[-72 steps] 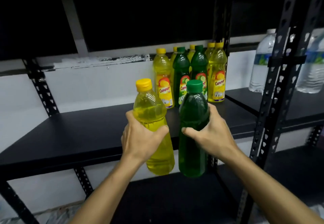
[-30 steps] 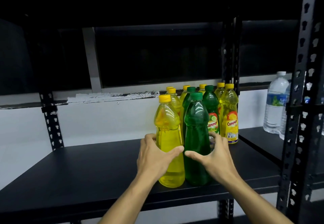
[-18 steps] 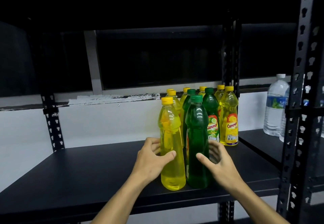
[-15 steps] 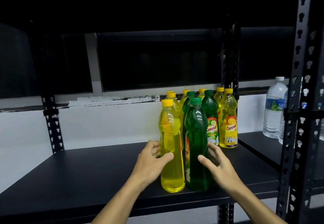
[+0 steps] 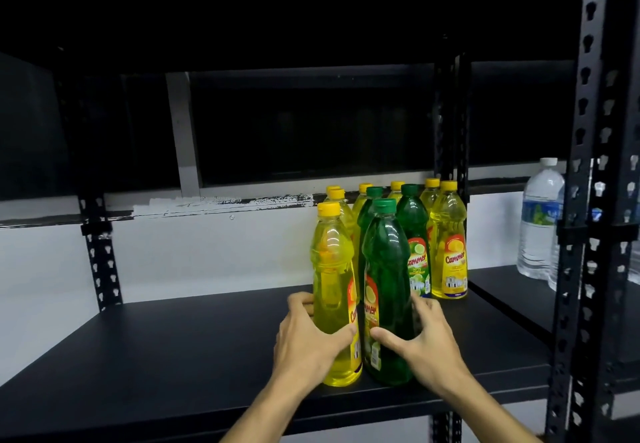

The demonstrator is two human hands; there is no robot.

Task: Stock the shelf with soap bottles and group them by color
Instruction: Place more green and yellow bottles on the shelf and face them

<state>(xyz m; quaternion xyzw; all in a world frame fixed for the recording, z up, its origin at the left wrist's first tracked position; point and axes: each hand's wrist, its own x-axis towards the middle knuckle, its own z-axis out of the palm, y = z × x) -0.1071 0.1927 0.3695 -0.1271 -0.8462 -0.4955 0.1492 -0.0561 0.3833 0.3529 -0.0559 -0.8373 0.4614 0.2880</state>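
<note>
A yellow soap bottle [image 5: 333,269] and a green soap bottle [image 5: 387,269] stand upright side by side near the front of the black shelf [image 5: 173,345]. My left hand [image 5: 308,342] wraps around the lower part of the yellow bottle. My right hand [image 5: 426,342] wraps around the lower part of the green bottle. Both bottles rest on the shelf board, labels turned partly toward each other. Behind them stands a cluster of several yellow bottles [image 5: 449,245] and two green bottles [image 5: 414,231], mixed together.
A black perforated upright post [image 5: 588,200] stands at the right front. Beyond it, clear water bottles [image 5: 538,221] stand on the neighbouring shelf. Another post [image 5: 100,252] is at the back left. A dark shelf board hangs overhead.
Both bottles were carried up from below and set down on the shelf in front of the cluster. Over the last half second my hands turned them slightly, bringing their labels into view.
</note>
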